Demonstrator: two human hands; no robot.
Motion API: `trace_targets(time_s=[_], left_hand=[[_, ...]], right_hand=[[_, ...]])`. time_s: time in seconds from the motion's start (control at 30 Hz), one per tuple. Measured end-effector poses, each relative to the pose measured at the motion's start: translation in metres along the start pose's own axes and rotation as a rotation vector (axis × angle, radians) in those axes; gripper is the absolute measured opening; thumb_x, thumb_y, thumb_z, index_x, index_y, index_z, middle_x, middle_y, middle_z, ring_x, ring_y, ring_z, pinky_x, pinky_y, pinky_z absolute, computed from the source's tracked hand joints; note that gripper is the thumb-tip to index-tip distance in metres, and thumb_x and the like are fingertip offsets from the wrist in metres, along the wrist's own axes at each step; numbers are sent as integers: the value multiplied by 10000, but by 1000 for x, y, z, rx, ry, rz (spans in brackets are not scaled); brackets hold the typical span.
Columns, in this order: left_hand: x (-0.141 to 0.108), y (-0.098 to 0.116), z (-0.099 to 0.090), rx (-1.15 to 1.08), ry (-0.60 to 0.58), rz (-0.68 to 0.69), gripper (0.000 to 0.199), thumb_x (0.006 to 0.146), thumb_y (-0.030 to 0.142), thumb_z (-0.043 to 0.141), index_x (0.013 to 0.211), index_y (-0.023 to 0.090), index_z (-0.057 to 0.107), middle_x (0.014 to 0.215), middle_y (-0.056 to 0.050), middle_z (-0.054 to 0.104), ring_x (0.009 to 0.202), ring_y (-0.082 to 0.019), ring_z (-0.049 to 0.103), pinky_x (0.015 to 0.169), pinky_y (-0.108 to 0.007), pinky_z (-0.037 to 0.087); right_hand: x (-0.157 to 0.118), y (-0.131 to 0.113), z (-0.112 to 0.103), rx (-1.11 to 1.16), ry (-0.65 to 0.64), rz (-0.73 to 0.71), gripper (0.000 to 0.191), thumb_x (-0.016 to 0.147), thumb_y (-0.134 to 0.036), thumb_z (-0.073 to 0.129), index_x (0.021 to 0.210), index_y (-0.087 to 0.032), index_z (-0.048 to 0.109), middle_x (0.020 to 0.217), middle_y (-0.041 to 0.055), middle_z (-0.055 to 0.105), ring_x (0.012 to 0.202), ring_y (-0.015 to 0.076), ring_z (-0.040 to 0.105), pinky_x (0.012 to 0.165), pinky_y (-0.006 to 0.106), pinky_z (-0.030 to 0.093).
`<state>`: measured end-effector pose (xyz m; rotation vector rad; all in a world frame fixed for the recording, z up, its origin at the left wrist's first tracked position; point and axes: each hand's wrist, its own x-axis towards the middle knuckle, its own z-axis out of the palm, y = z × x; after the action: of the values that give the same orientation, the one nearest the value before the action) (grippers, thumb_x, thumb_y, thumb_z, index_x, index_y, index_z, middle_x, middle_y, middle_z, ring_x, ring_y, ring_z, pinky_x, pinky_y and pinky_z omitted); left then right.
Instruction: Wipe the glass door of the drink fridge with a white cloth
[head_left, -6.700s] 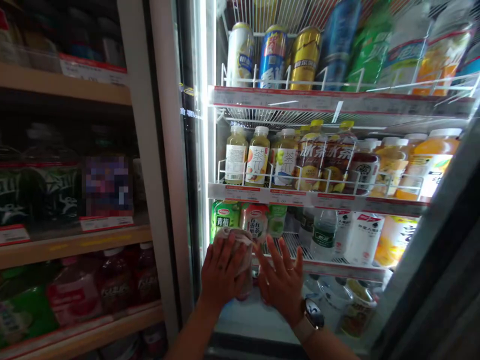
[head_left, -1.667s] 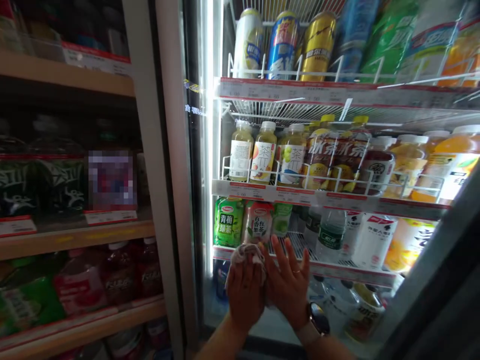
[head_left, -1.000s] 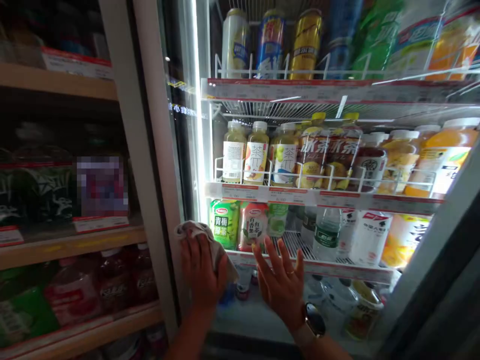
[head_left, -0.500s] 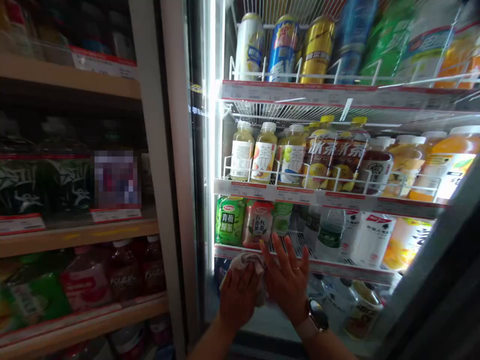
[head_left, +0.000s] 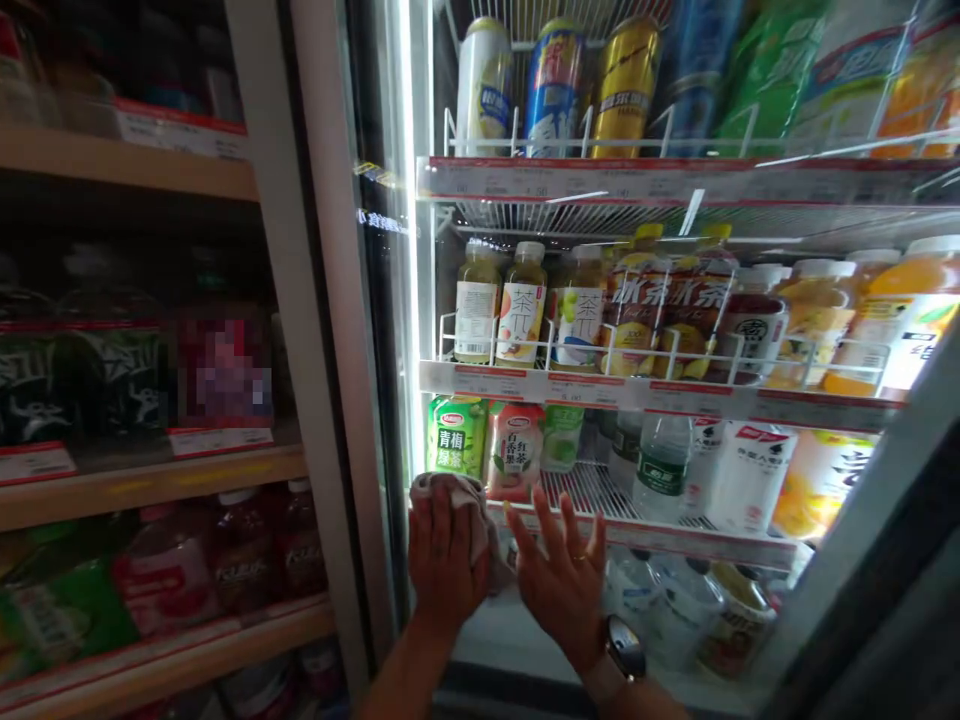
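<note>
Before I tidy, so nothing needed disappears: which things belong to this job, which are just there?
Part of the job: left hand, crumpled pale grey cloth, right hand, flat clear glass pane.
Just there: gold metal can, brown yellow-capped plastic bottles.

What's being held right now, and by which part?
The left hand holds a cloth, fingers laid over its near face; the right hand holds nothing.

A pale, pinkish-grey cloth (head_left: 477,514) (crumpled and bunched along its top edge) is pressed against the glass door (head_left: 495,640).
</note>
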<state>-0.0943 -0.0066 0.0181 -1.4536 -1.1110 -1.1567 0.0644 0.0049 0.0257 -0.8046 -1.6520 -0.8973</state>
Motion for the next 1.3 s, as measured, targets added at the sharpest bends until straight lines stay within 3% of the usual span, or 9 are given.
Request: trace_targets(time_s=[0.17,0.3,0.43,0.53,0.7,0.8,1.0,1.17,1.3], left_hand=[[-14,18,6,-31,3,-16,646,925,211,438,1532,108,242,1621,-158,152,1502,-336,127,1187,-529,266],[-42,34,9,-83,-20,41,559,907,195,442,1457,101,399,1593,-176,239,1487,-319,200,1203,-492,247],[-68,37,9,-121,-58,116,492,881,168,466,1370,164,509,1503,-123,450,1471,-250,277,1210,-442,257],[-65,22,6,-127,-65,130,505,887,165,459,1386,230,498,1468,-77,506,1465,-209,297,1216,-425,249],[-24,-25,-3,17,-24,-13,668,910,175,448,1539,135,229,1597,-147,247,1498,-293,148,1225,-509,189],[-8,-35,-4,59,29,-105,719,912,181,483,1550,109,158,1607,-172,200,1497,-313,141,1223,-522,196],[-15,-11,6,4,72,-166,678,915,130,415,1546,104,170,1611,-150,200,1491,-309,165,1221,-514,227],[-38,21,9,-88,19,-29,602,922,164,414,1507,76,300,1533,-200,370,1474,-291,241,1207,-479,257],[-53,36,7,-117,-38,93,532,927,185,390,1455,133,416,1469,-124,498,1474,-235,259,1223,-423,223]], right_hand=[[0,1,-1,7,-4,-9,561,974,-242,429,1524,-274,324,1489,38,477,1487,220,242,1234,510,98],[1,1,-1,16,5,-8,570,967,-234,444,1524,-267,327,1462,50,512,1484,220,252,1235,508,105],[0,2,0,14,15,-7,570,967,-218,429,1525,-269,325,1465,47,509,1485,210,247,1238,495,93],[-1,2,0,12,3,-9,595,947,-196,437,1526,-270,324,1457,47,522,1483,218,256,1234,508,104],[-2,2,-1,22,-26,-9,602,949,-219,436,1535,-257,302,1483,48,494,1486,232,251,1232,514,92],[-2,1,-2,31,-29,-10,595,953,-224,441,1532,-252,308,1486,44,490,1491,228,234,1234,512,79],[-2,0,-1,27,-26,6,588,945,-211,446,1520,-266,340,1475,44,507,1480,226,269,1230,514,109],[0,0,0,5,9,6,572,954,-212,442,1515,-279,350,1476,39,506,1484,224,258,1230,511,108],[1,1,0,23,19,-7,562,972,-234,427,1524,-270,324,1460,43,521,1488,215,243,1232,507,108]])
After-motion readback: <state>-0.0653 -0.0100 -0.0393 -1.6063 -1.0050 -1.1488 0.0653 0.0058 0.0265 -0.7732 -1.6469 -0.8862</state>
